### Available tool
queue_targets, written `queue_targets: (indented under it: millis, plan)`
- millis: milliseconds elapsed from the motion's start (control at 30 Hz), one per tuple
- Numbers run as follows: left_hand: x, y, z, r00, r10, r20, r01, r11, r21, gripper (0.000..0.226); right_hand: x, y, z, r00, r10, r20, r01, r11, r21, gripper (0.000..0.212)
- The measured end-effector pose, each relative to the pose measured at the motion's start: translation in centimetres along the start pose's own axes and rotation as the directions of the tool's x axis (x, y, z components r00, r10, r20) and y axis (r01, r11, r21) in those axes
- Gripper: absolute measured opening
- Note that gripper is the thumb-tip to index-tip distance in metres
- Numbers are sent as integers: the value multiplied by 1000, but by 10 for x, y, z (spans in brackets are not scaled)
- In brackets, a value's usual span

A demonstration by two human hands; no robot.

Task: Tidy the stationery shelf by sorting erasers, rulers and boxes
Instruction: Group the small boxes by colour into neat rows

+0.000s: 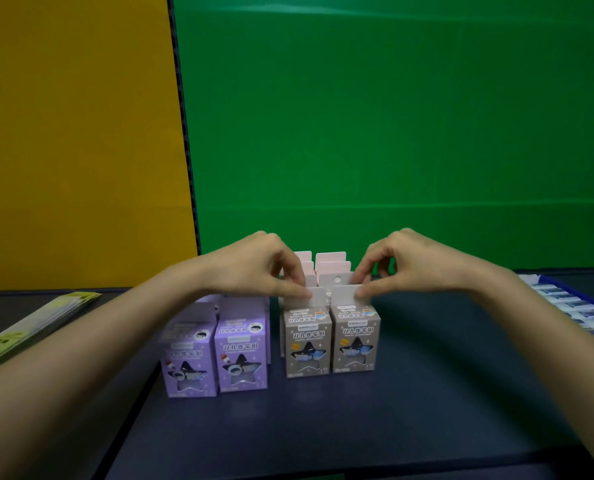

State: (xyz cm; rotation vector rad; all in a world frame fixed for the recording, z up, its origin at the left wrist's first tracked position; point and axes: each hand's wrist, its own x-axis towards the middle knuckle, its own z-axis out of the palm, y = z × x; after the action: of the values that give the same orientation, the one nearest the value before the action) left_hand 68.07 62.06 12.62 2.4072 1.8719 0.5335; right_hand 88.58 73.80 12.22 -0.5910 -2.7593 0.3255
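Observation:
Two grey-brown sharpener boxes stand side by side on the dark shelf, the left grey box (pixel 308 344) and the right grey box (pixel 356 337). My left hand (pixel 261 268) pinches the white hang tab of the left one. My right hand (pixel 402 263) pinches the tab of the right one. Behind them stand rows of pink boxes (pixel 330 263), mostly hidden. Two purple boxes (pixel 216 355) stand to the left, with more purple ones behind them.
A bundle of yellow-green rulers (pixel 29 327) lies at the far left on the shelf. A blue tray of white-and-blue erasers (pixel 579 313) sits at the right edge. A yellow panel and a green panel form the back wall.

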Motion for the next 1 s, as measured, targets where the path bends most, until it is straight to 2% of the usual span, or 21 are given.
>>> queue_targets:
  millis: [67, 433, 500, 600, 700, 867, 1000]
  plan:
    - [-1, -1, 3, 999, -13, 33, 11, 999, 37, 16, 0, 1, 5, 1000, 4, -6, -5, 1000, -10, 15]
    - [-7, 0, -1, 997, -42, 59, 42, 999, -5, 14, 3, -6, 8, 1000, -8, -4, 8, 1000, 24, 15]
    - [-14, -3, -8, 999, -42, -17, 42, 999, 1, 15, 5, -10, 5, 999, -19, -41, 20, 1000, 19, 17]
    - [-30, -18, -30, 965, -64, -253, 55, 998, -43, 15, 18, -25, 0, 985, -38, -165, 44, 998, 33, 11]
    - [-46, -51, -47, 912, -168, -375, 173, 985, -18, 17, 45, -44, 5, 979, -51, -196, 51, 999, -5, 11]
    - [-53, -108, -43, 917, -287, -276, 311, 949, 48, 25, 101, -68, 25, 986, -31, -165, 13, 994, -108, 18]
    - [-49, -128, -31, 946, -293, -142, 303, 951, 55, 30, 130, -75, 41, 994, 66, -89, -85, 968, -236, 28]
